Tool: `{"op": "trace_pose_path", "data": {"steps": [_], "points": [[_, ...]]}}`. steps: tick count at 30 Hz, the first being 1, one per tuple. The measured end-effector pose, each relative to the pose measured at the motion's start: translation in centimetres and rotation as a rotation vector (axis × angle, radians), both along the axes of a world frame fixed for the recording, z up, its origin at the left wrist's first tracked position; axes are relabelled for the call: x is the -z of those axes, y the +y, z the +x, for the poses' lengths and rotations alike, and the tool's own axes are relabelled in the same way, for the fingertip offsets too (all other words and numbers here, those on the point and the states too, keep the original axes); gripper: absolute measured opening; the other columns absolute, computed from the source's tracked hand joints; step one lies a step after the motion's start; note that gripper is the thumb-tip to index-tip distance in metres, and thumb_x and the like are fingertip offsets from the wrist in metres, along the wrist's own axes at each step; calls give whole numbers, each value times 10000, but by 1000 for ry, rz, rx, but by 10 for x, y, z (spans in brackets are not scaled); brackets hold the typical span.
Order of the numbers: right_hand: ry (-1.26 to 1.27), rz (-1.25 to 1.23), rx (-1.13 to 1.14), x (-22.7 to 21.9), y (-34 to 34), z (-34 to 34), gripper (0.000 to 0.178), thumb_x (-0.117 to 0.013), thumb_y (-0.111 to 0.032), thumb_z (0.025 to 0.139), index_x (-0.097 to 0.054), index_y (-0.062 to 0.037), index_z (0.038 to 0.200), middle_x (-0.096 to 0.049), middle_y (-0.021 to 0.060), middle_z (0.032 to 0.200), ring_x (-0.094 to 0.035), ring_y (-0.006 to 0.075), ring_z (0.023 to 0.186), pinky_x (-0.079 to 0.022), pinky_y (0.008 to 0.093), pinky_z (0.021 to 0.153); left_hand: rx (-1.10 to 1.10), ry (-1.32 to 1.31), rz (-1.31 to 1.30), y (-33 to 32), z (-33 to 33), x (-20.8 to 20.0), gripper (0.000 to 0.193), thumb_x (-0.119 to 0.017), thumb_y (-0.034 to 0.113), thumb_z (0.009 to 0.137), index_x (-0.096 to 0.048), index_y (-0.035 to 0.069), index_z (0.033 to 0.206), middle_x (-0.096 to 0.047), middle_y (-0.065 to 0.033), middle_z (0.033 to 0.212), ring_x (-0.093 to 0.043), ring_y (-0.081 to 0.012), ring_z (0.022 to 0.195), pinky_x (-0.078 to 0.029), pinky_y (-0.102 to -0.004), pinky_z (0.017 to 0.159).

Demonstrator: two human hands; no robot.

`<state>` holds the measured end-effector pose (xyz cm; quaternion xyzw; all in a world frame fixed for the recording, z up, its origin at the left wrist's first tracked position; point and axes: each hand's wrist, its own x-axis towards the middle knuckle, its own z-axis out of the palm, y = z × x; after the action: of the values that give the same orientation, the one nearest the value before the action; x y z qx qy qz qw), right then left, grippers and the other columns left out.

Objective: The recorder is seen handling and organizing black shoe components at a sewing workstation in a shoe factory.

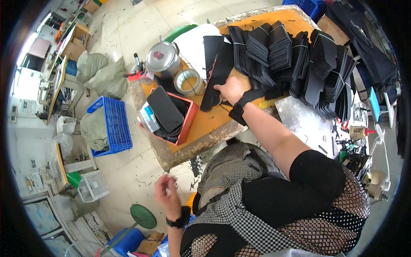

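My right hand (233,90) is at the table with its thumb on the edge of a long black flat piece (212,88); its fingers are curled and partly hidden. A thin pointed tool with some red on it (212,68) lies along that piece. Just right of the hand are several bundles of stacked black cut pieces (280,47), some tied with pale bands. My left hand (168,192) is raised away from the table, over the floor. Its fingers look bent but are smeared by motion, and I cannot make out anything in them.
Left on the worn table (171,159) are a red box (188,124) with a dark phone (165,109), a tape roll (188,81) and a lidded metal pot (162,58). A blue crate (117,126) stands on the floor. A glue bottle (359,132) is at the right.
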<state>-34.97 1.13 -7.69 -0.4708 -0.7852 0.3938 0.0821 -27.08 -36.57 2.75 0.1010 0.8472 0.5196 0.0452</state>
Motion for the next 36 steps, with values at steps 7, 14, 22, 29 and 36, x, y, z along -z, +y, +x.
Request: {"op": "trace_pose_path", "data": {"steps": [7, 14, 22, 29, 36], "points": [[393, -277, 38, 22, -4, 17, 175, -664, -146, 663, -559, -9, 632, -583, 131, 576, -627, 246, 599, -499, 357, 598, 678, 99, 49, 193, -84, 44, 207, -610, 36, 818, -613, 22, 1025, -634, -114, 846, -632, -243, 776, -500, -308, 711], [401, -159, 133, 38, -7, 17, 329, -735, -133, 711, -570, 64, 917, -632, 97, 699, -610, 143, 530, -500, 256, 478, 543, 241, -419, 255, -116, 108, 540, -611, 52, 773, -397, -53, 1258, -442, -265, 1188, -471, -398, 1067, -400, -441, 921], [405, -525, 205, 10, -6, 9, 278, -747, -157, 681, -631, 34, 846, -655, 127, 749, -637, 196, 682, -501, 304, 603, 480, 26, -219, 250, -125, 104, 567, -704, 101, 737, -462, -33, 1231, -610, -186, 1018, -586, -289, 954, -443, -359, 862], [650, -284, 6, -49, -28, 12, 189, -606, -94, 735, -596, 27, 880, -627, 140, 719, -615, 232, 651, -483, 339, 616, 706, -647, 377, 233, -128, 52, 451, -655, 32, 778, -512, -13, 1203, -608, -35, 1085, -568, -151, 990, -416, -255, 876], [608, -272, -188, -121, -49, 47, 70, -571, 8, 807, -559, -12, 873, -569, -5, 759, -536, 47, 712, -443, 217, 628, 910, -952, 818, 217, -131, 8, 655, -570, 13, 736, -347, 17, 1352, -467, -80, 1286, -422, -179, 1219, -311, -312, 1031]]}}
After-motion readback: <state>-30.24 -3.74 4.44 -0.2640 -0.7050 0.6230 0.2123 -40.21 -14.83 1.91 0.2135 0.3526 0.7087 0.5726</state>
